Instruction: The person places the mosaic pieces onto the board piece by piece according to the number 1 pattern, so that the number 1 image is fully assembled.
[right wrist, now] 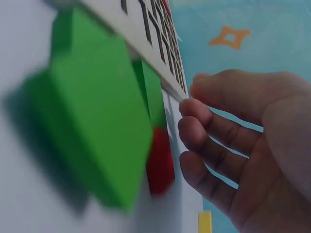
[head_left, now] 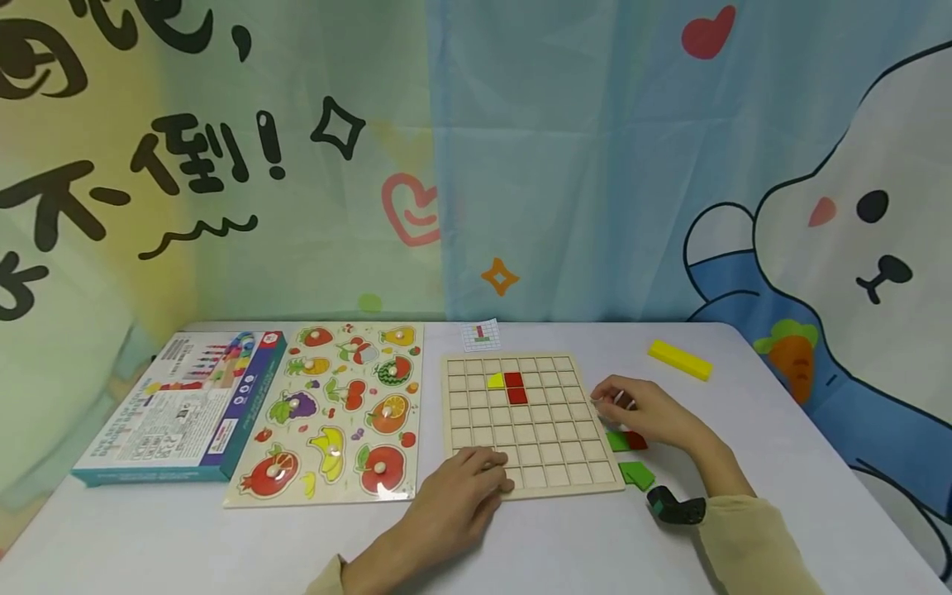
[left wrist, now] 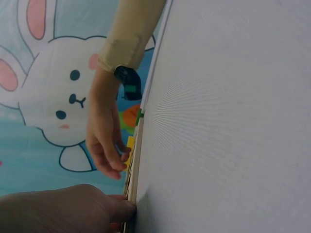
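We read “不倒!” on the curtain (head_left: 565, 190); left hand (head_left: 463, 496) grips the board (head_left: 552, 454), right hand (head_left: 654, 411) hovers, loosely unclasped.

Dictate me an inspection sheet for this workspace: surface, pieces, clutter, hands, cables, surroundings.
Surface: white table
Job's things: grid board holding a yellow piece and two red pieces; green pieces and another red piece at its right edge; pattern card beyond it
Clutter: fruit puzzle and box at left; yellow bar at far right
Hands: left hand holds the board's near edge; right hand loosely curved by its right edge, nothing seen held
Cables: nothing seen
Surroundings: printed curtain behind
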`<state>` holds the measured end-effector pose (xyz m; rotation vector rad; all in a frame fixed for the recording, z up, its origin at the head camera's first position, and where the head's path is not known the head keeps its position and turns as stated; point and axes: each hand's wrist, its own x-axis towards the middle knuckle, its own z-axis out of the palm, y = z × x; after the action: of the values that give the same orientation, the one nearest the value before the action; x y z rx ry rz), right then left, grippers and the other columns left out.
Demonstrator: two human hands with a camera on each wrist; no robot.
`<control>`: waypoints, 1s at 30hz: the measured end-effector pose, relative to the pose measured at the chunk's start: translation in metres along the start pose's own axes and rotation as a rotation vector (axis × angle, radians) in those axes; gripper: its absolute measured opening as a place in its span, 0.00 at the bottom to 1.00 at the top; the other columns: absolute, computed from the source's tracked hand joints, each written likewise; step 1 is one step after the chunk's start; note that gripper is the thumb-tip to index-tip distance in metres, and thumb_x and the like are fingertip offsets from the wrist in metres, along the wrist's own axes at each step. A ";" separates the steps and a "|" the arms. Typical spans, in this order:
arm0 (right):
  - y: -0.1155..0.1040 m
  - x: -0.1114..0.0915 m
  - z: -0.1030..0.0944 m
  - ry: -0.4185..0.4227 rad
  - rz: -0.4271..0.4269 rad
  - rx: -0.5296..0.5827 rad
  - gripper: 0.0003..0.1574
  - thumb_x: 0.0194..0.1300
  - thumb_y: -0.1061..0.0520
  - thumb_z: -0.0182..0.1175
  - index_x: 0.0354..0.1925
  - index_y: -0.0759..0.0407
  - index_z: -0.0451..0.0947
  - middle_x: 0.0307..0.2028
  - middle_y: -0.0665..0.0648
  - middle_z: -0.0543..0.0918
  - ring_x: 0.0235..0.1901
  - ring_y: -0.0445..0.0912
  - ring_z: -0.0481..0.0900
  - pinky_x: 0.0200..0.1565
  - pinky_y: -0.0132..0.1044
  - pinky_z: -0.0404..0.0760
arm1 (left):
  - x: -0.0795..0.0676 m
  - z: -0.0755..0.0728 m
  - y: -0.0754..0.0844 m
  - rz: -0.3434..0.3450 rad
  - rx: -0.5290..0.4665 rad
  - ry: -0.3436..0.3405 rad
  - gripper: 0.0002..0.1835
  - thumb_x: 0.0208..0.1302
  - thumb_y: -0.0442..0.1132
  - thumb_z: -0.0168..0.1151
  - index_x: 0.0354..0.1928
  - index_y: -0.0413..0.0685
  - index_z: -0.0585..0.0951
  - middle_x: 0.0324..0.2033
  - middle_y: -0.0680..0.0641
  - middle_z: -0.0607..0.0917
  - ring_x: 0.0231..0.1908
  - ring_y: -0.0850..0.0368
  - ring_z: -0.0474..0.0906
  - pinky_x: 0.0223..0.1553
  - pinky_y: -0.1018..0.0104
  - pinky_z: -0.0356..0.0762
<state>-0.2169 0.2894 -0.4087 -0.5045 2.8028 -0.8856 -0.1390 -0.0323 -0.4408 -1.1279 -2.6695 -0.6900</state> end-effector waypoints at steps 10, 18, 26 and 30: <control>0.010 -0.019 -0.010 -0.021 0.065 0.010 0.12 0.66 0.52 0.57 0.45 0.56 0.76 0.40 0.55 0.80 0.37 0.45 0.75 0.34 0.32 0.75 | 0.000 -0.003 0.000 -0.004 -0.006 -0.007 0.05 0.62 0.38 0.60 0.38 0.58 0.81 0.52 0.54 0.79 0.57 0.58 0.72 0.56 0.61 0.73; 0.020 -0.031 -0.018 -0.118 0.012 0.035 0.13 0.64 0.52 0.59 0.44 0.57 0.76 0.34 0.50 0.78 0.34 0.39 0.73 0.36 0.29 0.74 | 0.000 -0.004 0.000 -0.015 -0.009 -0.044 0.05 0.63 0.39 0.60 0.39 0.59 0.81 0.53 0.54 0.78 0.58 0.58 0.71 0.56 0.60 0.73; 0.023 -0.038 -0.021 -0.185 0.051 0.105 0.20 0.57 0.51 0.66 0.45 0.59 0.74 0.34 0.55 0.74 0.35 0.40 0.70 0.36 0.29 0.70 | 0.000 -0.004 -0.002 -0.025 -0.015 -0.048 0.06 0.63 0.38 0.60 0.39 0.58 0.81 0.54 0.54 0.78 0.59 0.57 0.70 0.57 0.59 0.73; 0.025 -0.039 -0.020 -0.175 0.035 0.113 0.20 0.57 0.53 0.66 0.44 0.59 0.74 0.33 0.55 0.73 0.34 0.39 0.69 0.36 0.29 0.70 | -0.001 -0.003 -0.001 -0.016 -0.009 -0.038 0.05 0.62 0.38 0.60 0.39 0.58 0.81 0.54 0.54 0.78 0.58 0.57 0.71 0.57 0.59 0.73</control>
<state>-0.1925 0.3331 -0.4054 -0.4887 2.5800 -0.9384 -0.1397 -0.0352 -0.4386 -1.1336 -2.7129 -0.6903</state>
